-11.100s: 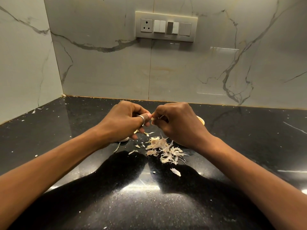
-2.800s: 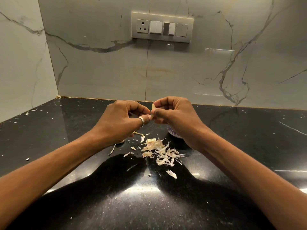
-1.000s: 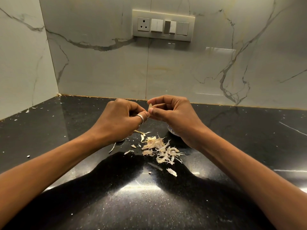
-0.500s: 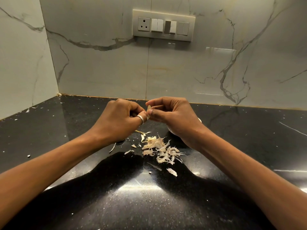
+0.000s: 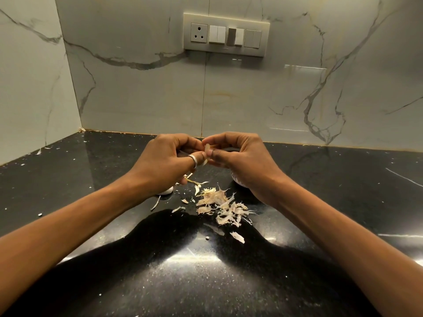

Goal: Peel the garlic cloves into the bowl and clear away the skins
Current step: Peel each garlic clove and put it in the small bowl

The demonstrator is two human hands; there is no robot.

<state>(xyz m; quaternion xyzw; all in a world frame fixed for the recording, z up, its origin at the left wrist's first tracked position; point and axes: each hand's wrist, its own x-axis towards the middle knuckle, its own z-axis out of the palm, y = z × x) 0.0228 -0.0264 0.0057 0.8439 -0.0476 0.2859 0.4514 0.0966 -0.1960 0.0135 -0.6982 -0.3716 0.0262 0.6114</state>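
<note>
**A:** ok so from our side first: the black counter (image 5: 142, 280) is shiny, with glare and specks on it. A little further in there's one stray flake (image 5: 238, 237) lying by itself

**B:** yep, and just behind it is our pile of skins (image 5: 223, 208), dry and papery, sitting between our two wrists. A few smaller bits are scattered off to its left

**A:** where's the bowl though? we can barely see it

**B:** the bowl (image 5: 237, 180) is tucked under our right wrist, only a white sliver shows, so we can't tell what's in it. Under the left wrist there's a white garlic piece (image 5: 167, 191) on the counter, mostly hidden too

**A:** and the hands?

**B:** both are up off the counter, above and behind the pile, knuckles almost meeting. Our right hand (image 5: 240, 159) has thumb and forefinger pinching the garlic clove (image 5: 207, 149), with the other fingers curled in. Our left hand (image 5: 169, 163) is curled as well, its fingertips closed on the same clove from the other side. It's got a silver ring (image 5: 193, 159) on

**A:** so the clove is in the air between the fingertips, not in the bowl

**B:** right. Behind all that is the marble wall (image 5: 137, 94) with grey veins, and up top the switch panel (image 5: 225, 34) with one socket
</note>
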